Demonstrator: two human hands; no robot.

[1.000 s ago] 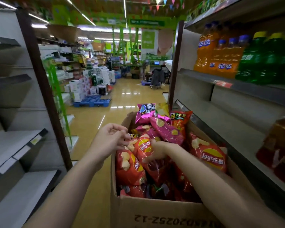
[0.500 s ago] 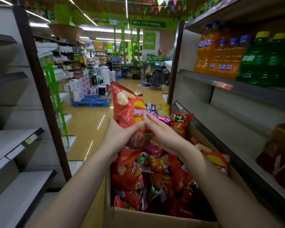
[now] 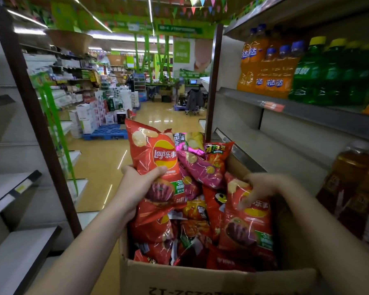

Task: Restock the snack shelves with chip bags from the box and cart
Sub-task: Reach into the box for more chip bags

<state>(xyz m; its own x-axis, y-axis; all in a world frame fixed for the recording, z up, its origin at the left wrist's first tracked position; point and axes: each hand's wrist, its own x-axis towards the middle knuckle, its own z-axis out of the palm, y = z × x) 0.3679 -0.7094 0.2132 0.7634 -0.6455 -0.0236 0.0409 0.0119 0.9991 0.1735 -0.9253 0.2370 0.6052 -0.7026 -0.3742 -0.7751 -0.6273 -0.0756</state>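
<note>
A cardboard box (image 3: 200,279) full of chip bags stands in front of me in the aisle. My left hand (image 3: 134,186) grips a red Lay's bag (image 3: 156,154) and holds it upright above the box's left side. My right hand (image 3: 258,188) reaches into the box's right side, its fingers curled on the top of a second red Lay's bag (image 3: 249,226) that still lies among the others. Pink bags (image 3: 200,167) and an orange-red bag (image 3: 218,152) lie at the far end of the box.
Grey shelves (image 3: 15,188) on the left hold nothing. On the right, a bare shelf (image 3: 285,154) runs below a shelf of orange soda bottles (image 3: 266,67) and green ones (image 3: 328,71). Amber bottles (image 3: 354,188) stand at the right. The yellow aisle floor (image 3: 98,162) stretches ahead.
My right hand let go of the raised red bag and dropped into the box's right side onto another red bag. My left hand alone now holds the raised bag.
</note>
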